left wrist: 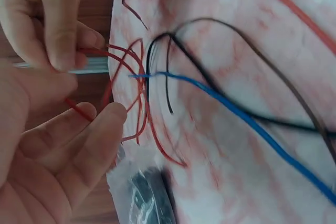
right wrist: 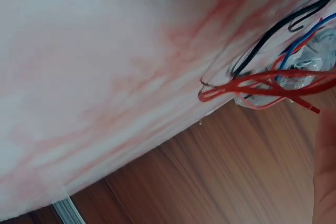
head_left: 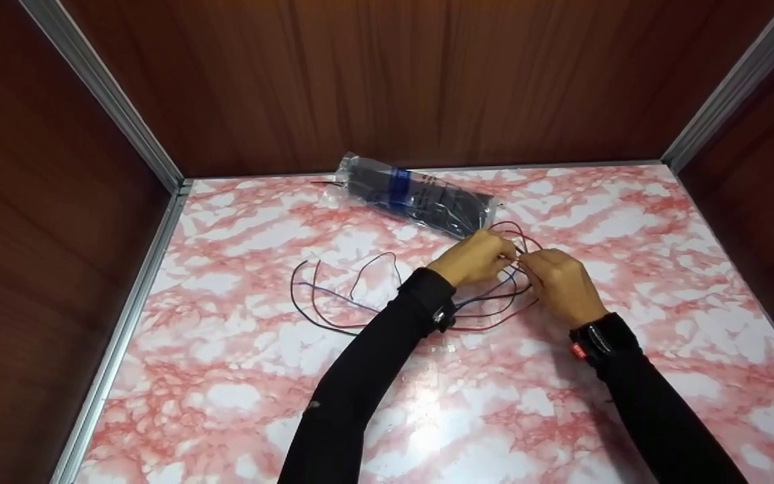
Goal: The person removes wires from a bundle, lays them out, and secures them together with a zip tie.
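Both hands meet over a loose bundle of thin wires, right of the middle in the head view. My left hand (head_left: 474, 259) pinches a red wire (left wrist: 80, 110) between thumb and fingers. Close beside it, the fingertips of my right hand (head_left: 565, 282) grip a red wire too. Several red loops (right wrist: 236, 88) hang from the fingers in the right wrist view. A blue wire (left wrist: 226, 101), a black wire (left wrist: 194, 59) and a brown wire (left wrist: 273, 72) run past the hands. Their other ends curve out left of the left forearm, which covers their middle stretch.
A clear plastic bag (head_left: 420, 195) with a dark, blue-banded item inside lies just behind the left hand. Marbled red and white tabletop (head_left: 226, 396) spreads beneath. Brown wood-grain panels (head_left: 387, 81) with metal edging enclose the back and sides.
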`<move>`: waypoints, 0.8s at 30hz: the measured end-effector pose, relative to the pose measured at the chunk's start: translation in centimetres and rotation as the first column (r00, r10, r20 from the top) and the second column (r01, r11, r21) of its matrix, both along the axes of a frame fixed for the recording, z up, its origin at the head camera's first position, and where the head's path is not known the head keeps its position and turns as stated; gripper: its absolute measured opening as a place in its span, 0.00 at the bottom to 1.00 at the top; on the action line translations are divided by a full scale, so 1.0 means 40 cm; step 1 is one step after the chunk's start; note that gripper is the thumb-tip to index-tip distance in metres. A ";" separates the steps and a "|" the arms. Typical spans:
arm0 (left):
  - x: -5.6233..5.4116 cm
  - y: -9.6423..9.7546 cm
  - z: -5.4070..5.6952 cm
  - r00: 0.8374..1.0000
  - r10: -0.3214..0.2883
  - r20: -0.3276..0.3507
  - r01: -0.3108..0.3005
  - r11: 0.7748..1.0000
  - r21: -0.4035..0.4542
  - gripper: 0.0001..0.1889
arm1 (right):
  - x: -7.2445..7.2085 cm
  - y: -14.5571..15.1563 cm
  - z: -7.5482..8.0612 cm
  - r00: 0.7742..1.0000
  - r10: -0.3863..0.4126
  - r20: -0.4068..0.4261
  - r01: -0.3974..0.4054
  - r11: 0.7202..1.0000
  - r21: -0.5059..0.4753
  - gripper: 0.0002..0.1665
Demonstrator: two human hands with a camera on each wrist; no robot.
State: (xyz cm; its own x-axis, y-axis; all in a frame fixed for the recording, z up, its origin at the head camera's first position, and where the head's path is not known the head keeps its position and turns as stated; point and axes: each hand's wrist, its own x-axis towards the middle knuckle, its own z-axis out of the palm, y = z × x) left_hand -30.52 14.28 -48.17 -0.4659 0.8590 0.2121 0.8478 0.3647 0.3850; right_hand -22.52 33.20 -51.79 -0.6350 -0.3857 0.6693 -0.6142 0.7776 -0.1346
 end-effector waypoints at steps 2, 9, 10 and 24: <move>-0.006 -0.003 -0.003 0.999 -0.018 -0.028 0.018 1.000 0.013 0.06 | 0.000 0.003 0.007 1.000 -0.003 -0.024 0.004 0.999 0.050 0.06; -0.026 -0.021 -0.008 0.991 0.035 -0.131 -0.040 0.999 -0.036 0.07 | -0.002 0.035 0.017 0.996 -0.049 -0.080 0.060 0.987 0.152 0.08; -0.030 -0.029 -0.005 0.986 0.054 -0.156 -0.062 0.997 -0.041 0.07 | -0.001 0.042 0.018 0.994 -0.063 -0.093 0.077 0.986 0.149 0.09; -0.058 -0.153 0.077 0.952 0.181 -0.248 -0.175 0.984 0.043 0.06 | 0.040 0.136 0.042 0.963 -0.169 -0.209 0.196 0.974 0.117 0.06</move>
State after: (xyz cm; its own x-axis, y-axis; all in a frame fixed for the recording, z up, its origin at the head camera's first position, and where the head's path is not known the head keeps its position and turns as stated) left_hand -32.85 8.16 -45.09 -0.5405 0.7612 0.3582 0.8399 0.5127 0.1777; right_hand -20.93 38.66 -50.12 -0.5642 -0.3713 0.7375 -0.4638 0.8815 0.0889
